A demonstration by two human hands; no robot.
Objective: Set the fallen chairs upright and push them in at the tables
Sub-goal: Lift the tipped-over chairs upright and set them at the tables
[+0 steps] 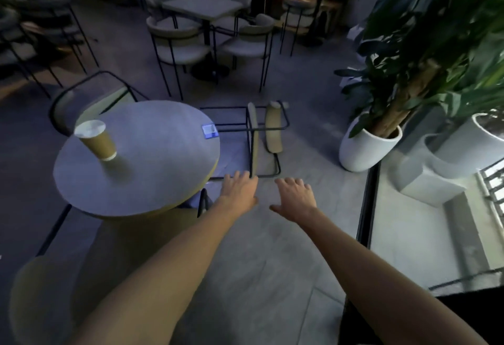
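Grey tiled floor [272, 276] fills the view, and at right a big leafy plant [436, 31] rises from a white pot [365, 151]. Far back, a square table [203, 6] stands with chairs tucked around it. Near left sits the round table [131, 170], carrying a brown paper cup [96, 140] with a white lid and, at its far right edge, a small blue card [209, 132]. Just right of that table, the fallen chair [261, 137] lies on its side on the floor, thin black legs pointing left, padded seat and backrest on edge. Both bare arms stretch out toward it: the left hand [240, 189] is spread wide, empty, fingertips right at the chair's near frame; whether they touch, hard to tell. The right hand [296, 196] hovers beside it, fingers splayed, holding nothing.
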